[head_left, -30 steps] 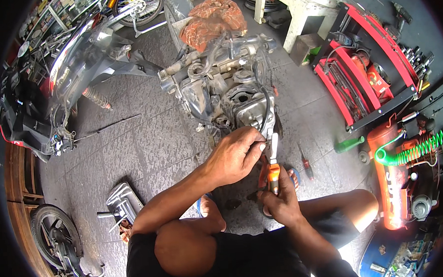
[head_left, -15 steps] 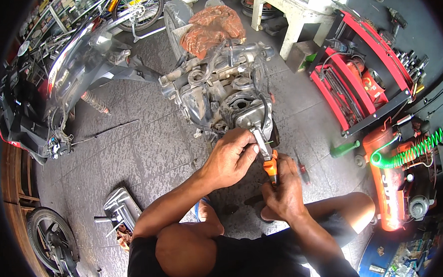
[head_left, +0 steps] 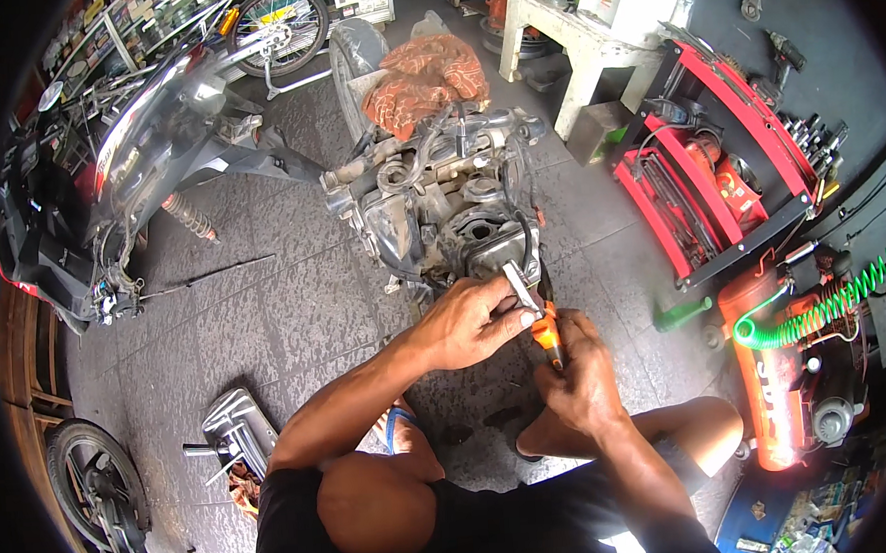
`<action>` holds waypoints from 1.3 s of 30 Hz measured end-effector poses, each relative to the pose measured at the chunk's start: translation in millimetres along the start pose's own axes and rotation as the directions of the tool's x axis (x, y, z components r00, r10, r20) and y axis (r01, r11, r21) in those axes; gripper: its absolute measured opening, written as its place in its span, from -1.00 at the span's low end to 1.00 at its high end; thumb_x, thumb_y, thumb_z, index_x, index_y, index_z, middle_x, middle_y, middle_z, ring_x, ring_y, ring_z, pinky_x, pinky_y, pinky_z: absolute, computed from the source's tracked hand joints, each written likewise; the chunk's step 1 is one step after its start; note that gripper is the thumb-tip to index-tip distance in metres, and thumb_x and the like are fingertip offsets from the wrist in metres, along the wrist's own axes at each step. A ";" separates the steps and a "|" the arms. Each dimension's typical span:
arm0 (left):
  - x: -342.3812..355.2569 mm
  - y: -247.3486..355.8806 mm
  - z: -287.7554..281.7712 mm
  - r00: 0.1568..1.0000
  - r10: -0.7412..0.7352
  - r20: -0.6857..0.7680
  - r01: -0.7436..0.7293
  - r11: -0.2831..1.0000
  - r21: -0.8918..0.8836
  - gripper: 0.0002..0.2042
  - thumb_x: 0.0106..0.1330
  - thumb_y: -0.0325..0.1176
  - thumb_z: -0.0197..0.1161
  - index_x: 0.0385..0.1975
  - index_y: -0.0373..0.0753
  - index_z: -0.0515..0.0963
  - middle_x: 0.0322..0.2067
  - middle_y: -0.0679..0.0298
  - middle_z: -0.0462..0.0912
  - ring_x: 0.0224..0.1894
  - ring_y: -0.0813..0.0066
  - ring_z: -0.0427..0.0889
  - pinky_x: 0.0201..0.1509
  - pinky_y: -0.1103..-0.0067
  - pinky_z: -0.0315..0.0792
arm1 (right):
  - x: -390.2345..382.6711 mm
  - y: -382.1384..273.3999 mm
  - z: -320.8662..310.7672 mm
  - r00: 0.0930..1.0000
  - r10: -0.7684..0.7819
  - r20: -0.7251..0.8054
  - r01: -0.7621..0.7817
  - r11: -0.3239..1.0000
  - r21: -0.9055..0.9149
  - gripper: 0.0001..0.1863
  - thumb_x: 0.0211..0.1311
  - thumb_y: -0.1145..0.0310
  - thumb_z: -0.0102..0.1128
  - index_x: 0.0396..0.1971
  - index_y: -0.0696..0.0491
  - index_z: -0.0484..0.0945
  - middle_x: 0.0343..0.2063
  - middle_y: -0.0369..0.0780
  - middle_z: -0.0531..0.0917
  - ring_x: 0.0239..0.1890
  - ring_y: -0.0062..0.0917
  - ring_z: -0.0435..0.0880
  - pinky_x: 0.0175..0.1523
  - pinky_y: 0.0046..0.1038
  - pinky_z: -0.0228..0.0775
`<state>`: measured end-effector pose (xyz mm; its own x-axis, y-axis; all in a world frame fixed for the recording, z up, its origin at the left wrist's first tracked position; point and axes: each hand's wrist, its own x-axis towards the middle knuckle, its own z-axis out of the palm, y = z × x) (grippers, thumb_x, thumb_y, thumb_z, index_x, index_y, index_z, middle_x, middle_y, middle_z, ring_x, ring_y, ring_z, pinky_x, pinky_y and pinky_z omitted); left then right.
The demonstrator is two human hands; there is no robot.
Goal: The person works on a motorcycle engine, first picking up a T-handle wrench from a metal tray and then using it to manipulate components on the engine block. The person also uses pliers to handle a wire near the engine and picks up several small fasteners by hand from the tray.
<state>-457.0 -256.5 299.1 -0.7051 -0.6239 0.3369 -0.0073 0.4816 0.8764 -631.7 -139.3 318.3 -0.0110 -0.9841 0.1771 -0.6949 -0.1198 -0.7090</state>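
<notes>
My right hand [head_left: 580, 369] is closed round a tool with an orange-and-black handle [head_left: 547, 335], held in front of my knees. At its far end is a flat, silvery metal piece [head_left: 520, 284]; I cannot tell whether it belongs to the tool. My left hand [head_left: 469, 323] pinches this metal piece between thumb and fingers, close to the orange part. Just beyond both hands sits a dirty, partly dismantled motorcycle engine [head_left: 434, 192] on the floor, with a round opening [head_left: 480, 231] facing up. A reddish patterned cloth [head_left: 431, 77] lies at its far end.
On the right stand a red tool cart [head_left: 675, 209], a green bottle [head_left: 683, 313] and an orange air tank [head_left: 769, 380] with a coiled green hose [head_left: 816, 327]. A motorcycle body [head_left: 155, 141] is at left. Metal tools on a tray [head_left: 241, 427] lie near my left knee.
The metal piece and the orange tool have tilted and come slightly nearer to me, with both hands keeping their hold. The view has shifted a little.
</notes>
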 end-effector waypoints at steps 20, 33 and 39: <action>-0.8 -44.5 5.2 0.999 0.034 0.027 -0.029 0.982 -0.188 -0.87 0.41 -0.39 0.25 -0.18 -0.31 0.60 -0.61 0.32 0.53 -0.55 0.71 0.34 -0.48 0.56 0.29 | -3.2 -3.8 26.5 0.988 0.106 -0.110 -0.110 0.993 -0.040 -0.50 -0.16 0.61 0.11 -0.05 0.25 0.51 -0.15 0.05 0.55 -0.09 0.01 0.54 0.07 -0.19 0.36; 3.4 -18.0 -4.0 0.999 -0.043 0.008 0.043 0.995 -0.087 -0.81 0.38 -0.36 0.00 -0.38 -0.37 0.43 -0.66 0.07 0.38 -0.63 0.29 0.35 -0.44 0.36 0.31 | -4.6 -8.3 9.9 0.978 0.206 0.045 -0.211 0.960 0.182 -0.48 -0.11 0.62 0.08 0.00 0.22 0.48 -0.24 -0.09 0.54 -0.15 -0.30 0.56 -0.02 -0.34 0.42; 4.1 -5.6 -2.6 0.997 -0.074 -0.005 0.073 0.995 -0.065 -0.83 0.37 -0.39 0.02 -0.34 -0.37 0.48 -0.66 0.05 0.39 -0.64 0.24 0.36 -0.44 0.35 0.32 | -9.9 -5.9 15.7 0.994 0.071 -0.082 -0.070 0.997 0.015 -0.46 -0.15 0.62 0.11 0.00 0.26 0.46 -0.21 0.01 0.54 -0.12 -0.05 0.58 -0.01 -0.26 0.43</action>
<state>-458.0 -263.4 296.5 -0.6989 -0.6610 0.2731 -0.0132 0.3937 0.9191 -616.3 -130.9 310.0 -0.1189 -0.9761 0.1820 -0.6817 -0.0530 -0.7297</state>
